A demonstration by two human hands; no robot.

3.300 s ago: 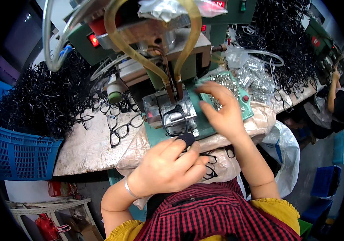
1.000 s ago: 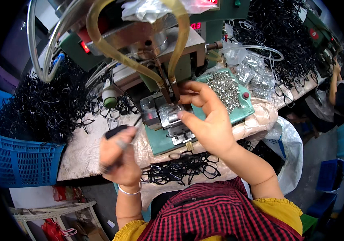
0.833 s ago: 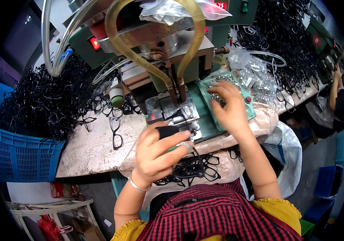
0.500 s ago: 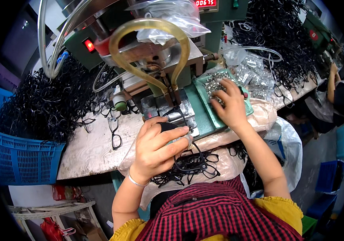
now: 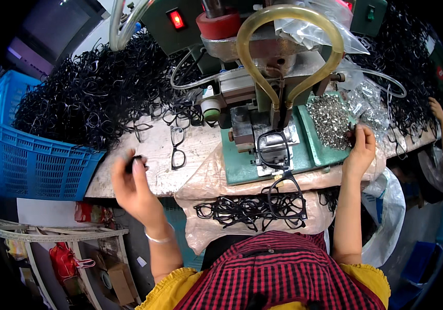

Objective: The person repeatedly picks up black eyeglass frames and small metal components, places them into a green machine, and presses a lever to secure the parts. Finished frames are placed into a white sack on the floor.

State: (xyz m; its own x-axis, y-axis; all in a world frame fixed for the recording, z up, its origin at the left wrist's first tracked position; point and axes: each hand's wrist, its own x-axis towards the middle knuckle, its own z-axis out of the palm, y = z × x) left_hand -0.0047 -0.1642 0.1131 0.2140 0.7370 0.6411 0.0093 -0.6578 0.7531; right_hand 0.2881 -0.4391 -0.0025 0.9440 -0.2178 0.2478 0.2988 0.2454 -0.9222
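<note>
A black eyeglass frame (image 5: 289,174) rests across the machine's metal fixture under the press head, one rim hanging over the near edge; neither hand touches it. My left hand (image 5: 138,194), a little blurred, is raised over the near left of the bench. A small black thing (image 5: 136,163) shows between its thumb and fingers; its kind cannot be made out. To the right, my right hand (image 5: 360,154) is at the right edge of a green tray (image 5: 315,149) heaped with small metal parts (image 5: 329,120). Its fingers are pinched together by something dark that I cannot make out.
A blue crate (image 5: 40,160) with a big pile of black frames (image 5: 92,98) stands at the left. One frame (image 5: 178,150) lies alone on the bench. More frames (image 5: 232,211) lie on the wrapping before me. A yellowish hose (image 5: 250,31) loops over the press; another person's arm (image 5: 442,132) shows far right.
My left hand has left the eyeglass frame at the fixture and moved left. My right hand has gone from over the metal parts to the tray's right edge. The view has shifted.
</note>
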